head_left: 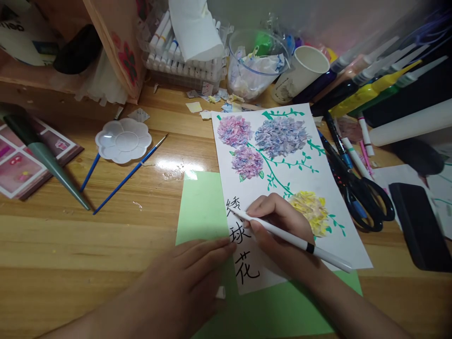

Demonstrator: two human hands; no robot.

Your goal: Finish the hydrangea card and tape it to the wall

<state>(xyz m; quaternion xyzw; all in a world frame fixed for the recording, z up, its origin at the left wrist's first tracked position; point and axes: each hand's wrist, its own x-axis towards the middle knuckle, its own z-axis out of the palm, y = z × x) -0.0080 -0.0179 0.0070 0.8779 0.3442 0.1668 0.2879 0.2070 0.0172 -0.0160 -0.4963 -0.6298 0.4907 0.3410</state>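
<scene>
My right hand (pixel 278 221) holds a white marker (pixel 289 235) with a black ring, its tip on the upper handwritten character. Black characters (pixel 243 268) run down the left side of a white sheet (pixel 275 183). On this sheet are pink, purple-blue and yellow crumpled-paper flowers (pixel 282 135) with green drawn stems and leaves. My left hand (pixel 197 268) presses its extended fingers at the sheet's left edge. From under it pokes the end of a small white marker cap (pixel 221 293); its thumb side is blurred. Green paper (pixel 201 197) lies beneath the sheet.
Left stand a white flower-shaped palette (pixel 123 140) and blue brushes (pixel 132 173). Behind are a marker box (pixel 183 70), a clear cup (pixel 254 70) of paper scraps and a paper cup (pixel 300 73). Black scissors (pixel 363 197), a black phone (pixel 420 226) and paint bottles (pixel 370 94) lie right.
</scene>
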